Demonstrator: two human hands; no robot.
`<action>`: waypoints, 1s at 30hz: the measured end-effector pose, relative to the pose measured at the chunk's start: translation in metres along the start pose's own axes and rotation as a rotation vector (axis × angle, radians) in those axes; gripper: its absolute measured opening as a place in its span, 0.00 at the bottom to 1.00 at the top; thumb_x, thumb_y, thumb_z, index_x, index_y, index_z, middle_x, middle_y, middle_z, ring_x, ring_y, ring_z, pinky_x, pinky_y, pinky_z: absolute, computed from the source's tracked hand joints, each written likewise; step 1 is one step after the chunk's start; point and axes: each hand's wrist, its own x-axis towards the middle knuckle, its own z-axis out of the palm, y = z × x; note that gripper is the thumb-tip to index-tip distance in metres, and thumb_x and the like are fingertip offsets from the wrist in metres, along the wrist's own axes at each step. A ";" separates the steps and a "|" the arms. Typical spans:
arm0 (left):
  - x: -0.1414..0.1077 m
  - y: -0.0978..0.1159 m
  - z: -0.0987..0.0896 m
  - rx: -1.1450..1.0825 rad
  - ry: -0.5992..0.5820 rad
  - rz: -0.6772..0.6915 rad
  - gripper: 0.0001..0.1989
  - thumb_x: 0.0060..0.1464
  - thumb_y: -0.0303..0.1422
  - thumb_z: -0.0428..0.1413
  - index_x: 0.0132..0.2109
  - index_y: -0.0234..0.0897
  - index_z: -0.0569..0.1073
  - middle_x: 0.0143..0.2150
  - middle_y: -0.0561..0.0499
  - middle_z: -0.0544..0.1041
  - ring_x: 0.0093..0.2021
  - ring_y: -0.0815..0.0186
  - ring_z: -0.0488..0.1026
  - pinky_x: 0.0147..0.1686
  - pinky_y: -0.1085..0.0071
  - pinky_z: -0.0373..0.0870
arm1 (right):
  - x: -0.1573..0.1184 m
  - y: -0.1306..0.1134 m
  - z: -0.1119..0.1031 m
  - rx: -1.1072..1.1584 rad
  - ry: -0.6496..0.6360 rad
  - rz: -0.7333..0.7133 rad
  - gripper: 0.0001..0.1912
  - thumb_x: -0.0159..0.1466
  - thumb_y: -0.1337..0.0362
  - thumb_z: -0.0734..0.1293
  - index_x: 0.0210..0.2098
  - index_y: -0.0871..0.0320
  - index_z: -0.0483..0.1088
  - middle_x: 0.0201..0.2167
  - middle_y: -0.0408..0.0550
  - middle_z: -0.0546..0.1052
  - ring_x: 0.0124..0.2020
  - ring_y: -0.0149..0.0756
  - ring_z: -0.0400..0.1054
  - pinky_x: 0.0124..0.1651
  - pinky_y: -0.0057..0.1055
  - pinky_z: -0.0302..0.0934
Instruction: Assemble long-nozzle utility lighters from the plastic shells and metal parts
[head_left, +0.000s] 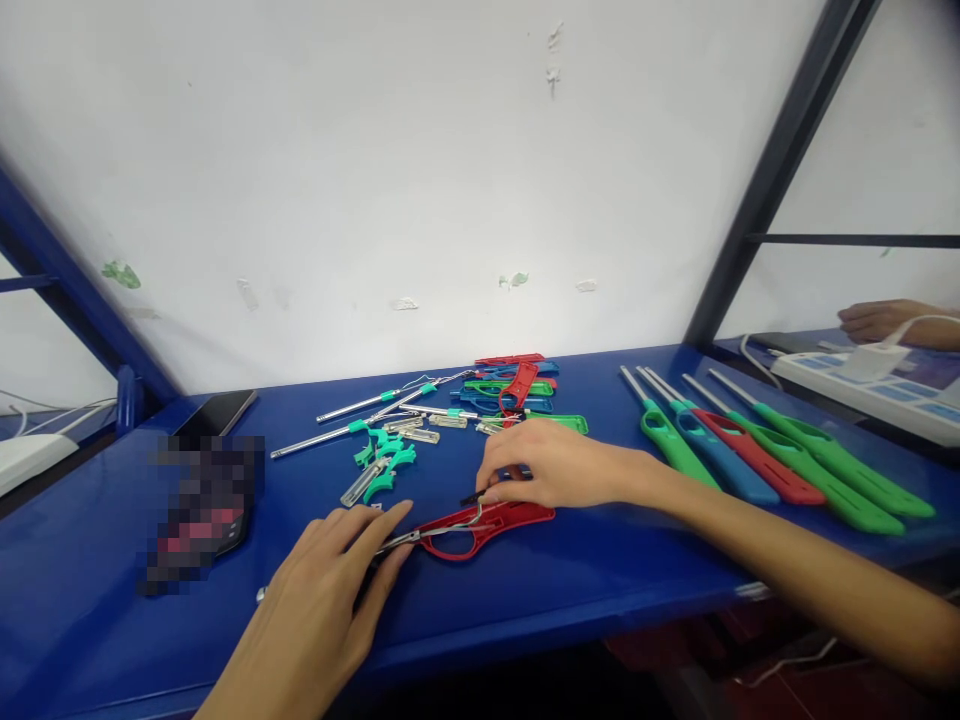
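Observation:
A red lighter shell half (517, 514) lies open side up near the table's front edge. My left hand (330, 570) is closed on a thin metal lighter tube (399, 541) at the shell's left end. Above the shell's middle, my right hand (547, 465) pinches a small black piece (471, 497) with a pale wire by it; the fingers partly hide it. Beyond my hands lie loose metal tubes (341, 440), turquoise triggers (382, 482) and clear fuel tanks (358, 488). Red, blue and green shell halves (517, 388) are heaped at the back.
Several long-necked lighters (765, 465) lie side by side on the right. A phone (214, 415) and a blurred-out dark object (206, 520) sit at left. Past the black frame post (780, 170) are a power strip (877, 390) and another person's hand (885, 323). A white wall (420, 180) closes the back.

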 end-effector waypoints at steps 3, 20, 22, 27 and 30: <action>0.009 0.007 0.004 0.019 0.006 0.065 0.18 0.74 0.41 0.50 0.64 0.44 0.75 0.50 0.47 0.81 0.45 0.57 0.80 0.48 0.58 0.77 | 0.000 -0.001 0.000 -0.001 0.030 0.003 0.09 0.74 0.60 0.71 0.47 0.56 0.82 0.40 0.46 0.86 0.38 0.36 0.78 0.42 0.31 0.65; 0.042 0.018 0.018 0.064 -0.058 0.239 0.21 0.77 0.35 0.42 0.44 0.42 0.80 0.38 0.53 0.82 0.34 0.63 0.80 0.35 0.67 0.74 | -0.001 0.000 0.002 -0.002 0.072 -0.016 0.09 0.75 0.60 0.70 0.48 0.56 0.81 0.29 0.43 0.86 0.27 0.31 0.76 0.32 0.27 0.59; 0.041 0.018 0.020 0.090 -0.023 0.259 0.21 0.77 0.34 0.42 0.44 0.42 0.78 0.38 0.52 0.82 0.34 0.62 0.80 0.35 0.66 0.72 | -0.001 0.000 0.002 -0.004 0.076 -0.017 0.09 0.74 0.61 0.70 0.48 0.57 0.81 0.30 0.43 0.86 0.28 0.32 0.77 0.32 0.27 0.59; 0.042 0.022 0.021 0.134 0.035 0.279 0.16 0.76 0.30 0.43 0.45 0.39 0.75 0.37 0.52 0.81 0.33 0.61 0.79 0.35 0.64 0.70 | -0.001 -0.001 0.001 -0.002 0.092 -0.016 0.09 0.74 0.62 0.70 0.49 0.57 0.81 0.30 0.43 0.86 0.28 0.32 0.78 0.33 0.27 0.60; 0.044 0.025 0.019 0.140 0.034 0.269 0.14 0.75 0.29 0.44 0.43 0.40 0.74 0.35 0.53 0.79 0.33 0.62 0.78 0.35 0.65 0.70 | -0.001 -0.001 0.000 0.003 0.097 -0.018 0.09 0.74 0.62 0.70 0.49 0.56 0.81 0.31 0.43 0.86 0.29 0.32 0.78 0.33 0.26 0.61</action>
